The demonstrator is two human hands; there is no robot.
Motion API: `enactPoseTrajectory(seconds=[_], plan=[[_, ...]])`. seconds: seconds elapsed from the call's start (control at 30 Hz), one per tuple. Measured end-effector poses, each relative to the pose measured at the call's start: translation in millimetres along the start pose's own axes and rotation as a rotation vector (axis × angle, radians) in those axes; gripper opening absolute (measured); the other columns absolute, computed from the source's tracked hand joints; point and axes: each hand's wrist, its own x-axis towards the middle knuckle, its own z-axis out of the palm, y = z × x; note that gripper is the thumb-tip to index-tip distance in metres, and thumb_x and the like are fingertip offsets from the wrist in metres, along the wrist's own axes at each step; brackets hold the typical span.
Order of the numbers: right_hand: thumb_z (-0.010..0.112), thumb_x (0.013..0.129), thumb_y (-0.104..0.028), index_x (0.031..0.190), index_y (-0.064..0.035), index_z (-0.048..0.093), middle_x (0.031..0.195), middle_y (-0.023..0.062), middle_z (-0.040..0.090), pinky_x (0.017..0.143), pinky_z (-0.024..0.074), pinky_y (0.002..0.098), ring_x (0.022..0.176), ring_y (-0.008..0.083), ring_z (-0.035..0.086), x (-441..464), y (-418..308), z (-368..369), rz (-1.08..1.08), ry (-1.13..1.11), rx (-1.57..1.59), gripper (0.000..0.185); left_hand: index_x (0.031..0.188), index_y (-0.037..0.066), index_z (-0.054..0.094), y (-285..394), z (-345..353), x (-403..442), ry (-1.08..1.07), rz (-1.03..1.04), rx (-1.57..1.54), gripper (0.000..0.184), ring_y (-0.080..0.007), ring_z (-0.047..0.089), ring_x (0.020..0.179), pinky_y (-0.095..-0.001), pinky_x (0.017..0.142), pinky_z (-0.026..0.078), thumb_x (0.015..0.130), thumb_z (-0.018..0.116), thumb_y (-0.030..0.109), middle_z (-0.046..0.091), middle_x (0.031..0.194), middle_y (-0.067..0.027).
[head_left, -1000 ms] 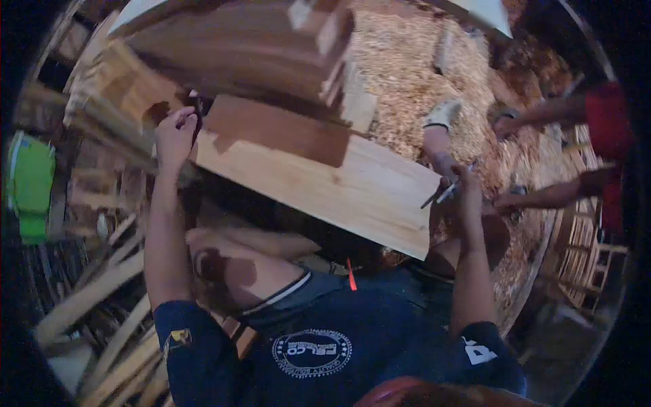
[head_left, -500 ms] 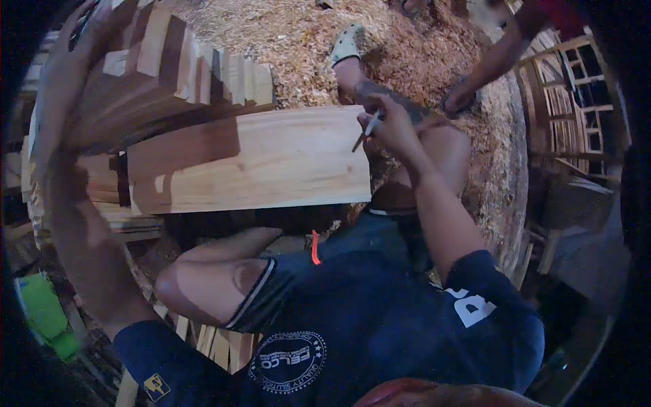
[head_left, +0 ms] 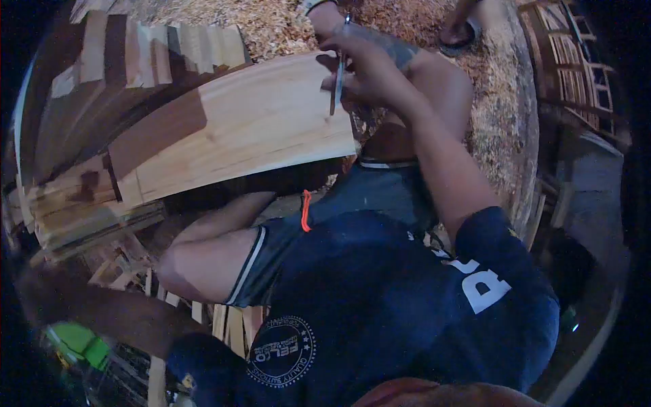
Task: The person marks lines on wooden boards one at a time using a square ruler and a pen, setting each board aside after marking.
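My right hand (head_left: 369,73) is closed around a thin, pen-like tool (head_left: 338,85) above the right end of a pale wide board (head_left: 264,115). The board lies across in front of my legs, its left part in shadow. My left arm reaches out to the far left, low down, where my left hand (head_left: 42,292) is dark and blurred; its fingers cannot be made out, nor anything in them.
Stacked boards (head_left: 129,74) stand behind the wide board at the upper left. Wood shavings (head_left: 502,122) cover the ground. Another person's foot (head_left: 458,35) is at the top. A green object (head_left: 80,342) and wood offcuts (head_left: 234,332) lie at the lower left.
My left arm has swung down to the far left. The board appears higher in view and tilted differently as the view shifts. My right hand still holds the thin tool near the board's right end.
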Motion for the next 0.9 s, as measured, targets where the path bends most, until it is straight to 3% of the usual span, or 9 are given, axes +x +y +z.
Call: enactPoseTrajectory(seconds=[0.13, 0.2, 0.3, 0.37, 0.47, 0.57, 0.67, 0.8, 0.9], plan=[[0.093, 0.062, -0.030, 0.137, -0.0075, 0.048, 0.135, 0.0163, 0.054, 0.106, 0.0433, 0.0497, 0.128, 0.0380, 0.048, -28, -42, -9, -0.165, -0.174, -0.242, 0.090, 0.133, -0.001, 0.058, -47, -57, -42, 0.055, -0.329, -0.004, 0.078, -0.0364, 0.064, 0.103, -0.0500, 0.085, 0.051, 0.093, 0.060, 0.065, 0.064, 0.117, -0.0217], [0.093, 0.058, -0.038, 0.140, -0.0093, 0.043, 0.145, 0.0164, 0.047, 0.114, 0.0373, 0.0537, 0.140, 0.0432, 0.036, -51, -48, -1, -0.206, -0.279, -0.425, 0.100, 0.134, 0.000, 0.059, -49, -41, -78, -0.226, -0.429, -0.013, 0.064, -0.0318, 0.063, 0.108, -0.0439, 0.090, 0.050, 0.099, 0.054, 0.053, 0.065, 0.121, -0.0192], [0.092, 0.059, -0.036, 0.140, -0.0043, 0.045, 0.149, 0.0196, 0.044, 0.119, 0.0310, 0.0532, 0.138, 0.0441, 0.040, -64, -63, -4, -0.096, -0.296, -0.331, 0.098, 0.135, 0.003, 0.059, -50, 2, -142, -0.628, -0.568, -0.034, 0.045, -0.0250, 0.063, 0.117, -0.0346, 0.098, 0.048, 0.108, 0.046, 0.036, 0.066, 0.128, -0.0154], [0.091, 0.063, -0.032, 0.141, -0.0079, 0.043, 0.149, 0.0176, 0.044, 0.116, 0.0366, 0.0522, 0.140, 0.0451, 0.037, -63, -64, -5, -0.133, -0.315, -0.353, 0.095, 0.124, 0.002, 0.068, -46, 51, -150, -0.893, -1.110, -0.203, 0.041, -0.0099, 0.061, 0.090, -0.0260, 0.075, 0.049, 0.103, 0.059, 0.036, 0.068, 0.104, -0.0030], [0.089, 0.068, -0.023, 0.142, -0.0097, 0.042, 0.150, 0.0176, 0.042, 0.112, 0.0432, 0.0477, 0.140, 0.0427, 0.040, -63, -49, -2, -0.161, -0.241, -0.222, 0.089, 0.125, 0.003, 0.069, 13, 143, -174, -1.078, -0.729, -0.479, 0.044, -0.0062, 0.058, 0.071, -0.0247, 0.060, 0.048, 0.103, 0.059, 0.039, 0.067, 0.089, 0.0012], [0.086, 0.071, -0.012, 0.137, -0.0075, 0.049, 0.140, 0.0179, 0.052, 0.104, 0.0499, 0.0407, 0.130, 0.0352, 0.053, -62, -30, 5, 0.094, -0.027, 0.325, 0.076, 0.114, -0.002, 0.070, 63, 209, -168, -1.287, -0.730, -0.503, 0.040, -0.0082, 0.058, 0.069, -0.0272, 0.065, 0.050, 0.101, 0.061, 0.035, 0.065, 0.079, 0.0003], [0.083, 0.077, -0.006, 0.126, -0.0056, 0.059, 0.116, 0.0137, 0.066, 0.090, 0.0554, 0.0343, 0.110, 0.0252, 0.066, -59, -24, -17, 0.251, 0.125, 0.035, 0.055, 0.102, -0.001, 0.072, 55, 297, -185, -1.235, -0.458, -0.649, 0.033, -0.0093, 0.058, 0.070, -0.0282, 0.065, 0.050, 0.100, 0.062, 0.031, 0.067, 0.079, -0.0022], [0.080, 0.082, -0.010, 0.116, -0.0046, 0.066, 0.093, 0.0127, 0.072, 0.078, 0.0566, 0.0357, 0.089, 0.0250, 0.071, -57, -21, -54, 0.270, 0.201, -0.259, 0.037, 0.101, 0.003, 0.074, 89, 341, -186, -1.015, -1.085, -1.189, 0.029, -0.0133, 0.058, 0.069, -0.0312, 0.071, 0.051, 0.100, 0.063, 0.030, 0.065, 0.077, -0.0033], [0.079, 0.083, -0.013, 0.116, -0.0046, 0.066, 0.097, 0.0167, 0.073, 0.080, 0.0564, 0.0386, 0.092, 0.0304, 0.072, -58, -24, -60, 0.335, 0.163, -0.259, 0.036, 0.107, 0.001, 0.073, 81, 361, -189, -1.200, -0.597, -0.564, 0.030, -0.0163, 0.062, 0.073, -0.0337, 0.078, 0.052, 0.099, 0.065, 0.029, 0.070, 0.082, -0.0074]])
